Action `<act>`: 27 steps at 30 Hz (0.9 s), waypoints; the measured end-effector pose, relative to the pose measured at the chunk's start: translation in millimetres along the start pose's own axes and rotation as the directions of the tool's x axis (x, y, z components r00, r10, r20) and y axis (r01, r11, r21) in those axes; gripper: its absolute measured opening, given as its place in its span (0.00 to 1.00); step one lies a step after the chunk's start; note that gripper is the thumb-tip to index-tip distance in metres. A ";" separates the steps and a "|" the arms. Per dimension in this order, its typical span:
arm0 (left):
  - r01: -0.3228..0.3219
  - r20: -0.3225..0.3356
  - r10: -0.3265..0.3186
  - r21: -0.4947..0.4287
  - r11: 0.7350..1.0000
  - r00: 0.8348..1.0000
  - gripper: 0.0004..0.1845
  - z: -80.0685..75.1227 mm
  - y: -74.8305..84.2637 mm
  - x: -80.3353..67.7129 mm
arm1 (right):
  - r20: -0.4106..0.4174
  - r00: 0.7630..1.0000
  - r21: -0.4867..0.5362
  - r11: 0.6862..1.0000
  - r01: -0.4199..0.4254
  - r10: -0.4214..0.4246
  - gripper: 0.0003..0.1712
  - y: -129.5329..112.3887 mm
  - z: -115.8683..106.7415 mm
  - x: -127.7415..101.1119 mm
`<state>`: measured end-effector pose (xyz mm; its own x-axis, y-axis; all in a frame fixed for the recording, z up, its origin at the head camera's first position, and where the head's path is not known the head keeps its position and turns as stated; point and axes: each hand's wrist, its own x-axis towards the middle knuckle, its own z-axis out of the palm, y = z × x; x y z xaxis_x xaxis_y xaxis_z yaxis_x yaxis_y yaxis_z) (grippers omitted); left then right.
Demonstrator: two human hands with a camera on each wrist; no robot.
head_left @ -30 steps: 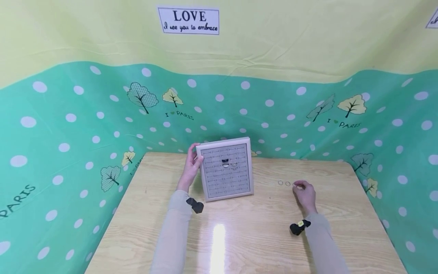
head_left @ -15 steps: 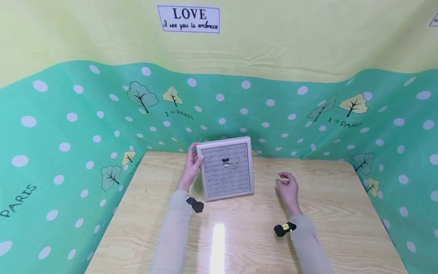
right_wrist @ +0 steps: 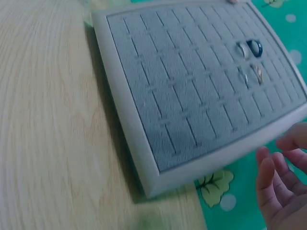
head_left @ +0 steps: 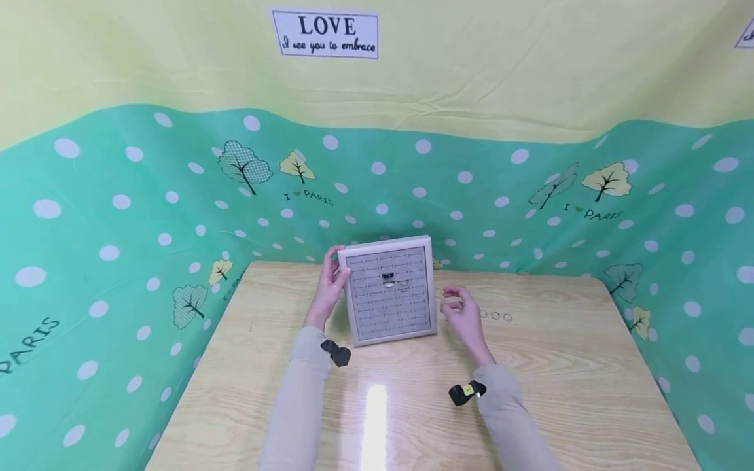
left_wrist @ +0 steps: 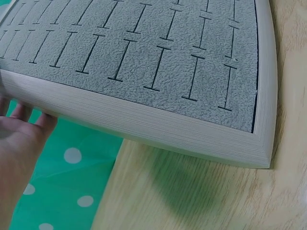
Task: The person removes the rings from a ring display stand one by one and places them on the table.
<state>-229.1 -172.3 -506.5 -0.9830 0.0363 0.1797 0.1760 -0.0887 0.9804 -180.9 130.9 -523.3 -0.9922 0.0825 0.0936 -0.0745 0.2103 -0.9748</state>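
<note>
A grey ring display tray (head_left: 389, 314) stands tilted up on the wooden table (head_left: 412, 405). My left hand (head_left: 331, 281) grips its left edge, thumb in front and fingers behind (left_wrist: 21, 139). A dark ring (head_left: 388, 277) and a pale ring (head_left: 403, 283) sit in slots near its middle; the dark ring (right_wrist: 255, 48) also shows in the right wrist view. My right hand (head_left: 458, 307) hovers just right of the tray's lower right edge, thumb and forefinger drawn together as if pinching a small ring. Three thin rings (head_left: 495, 316) lie in a row on the table to its right.
A green dotted cloth (head_left: 118, 229) walls the table on the left, back and right. A "LOVE" sign (head_left: 324, 34) hangs above. Bare wood lies in front of the tray and at the right side.
My right hand has lifted from the row of rings and travelled left to the tray's right edge. The left hand and the tray have stayed put.
</note>
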 end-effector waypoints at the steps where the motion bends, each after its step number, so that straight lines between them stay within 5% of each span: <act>1: 0.000 0.000 0.000 0.000 1.000 1.000 0.30 -0.2 0.1 -0.3 | 0.022 1.000 0.019 1.000 0.013 -0.014 0.19 -6.6 3.1 -1.5; 6: 0.017 0.002 -0.017 0.002 1.000 1.000 0.30 -0.3 1.2 -2.1 | 0.107 0.989 0.060 0.994 0.092 -0.098 0.20 -35.4 15.0 -8.5; 27: 0.041 0.016 -0.041 -0.035 0.999 0.999 0.30 -1.3 2.2 -0.3 | 0.115 0.976 -0.110 0.974 0.200 -0.187 0.17 -28.4 58.4 20.3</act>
<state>-228.5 -173.9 -504.6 -0.9885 0.0555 0.1408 0.1332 -0.1224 0.9835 -204.7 69.7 -505.6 -0.9655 -0.0711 0.2505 -0.2598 0.3286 -0.9080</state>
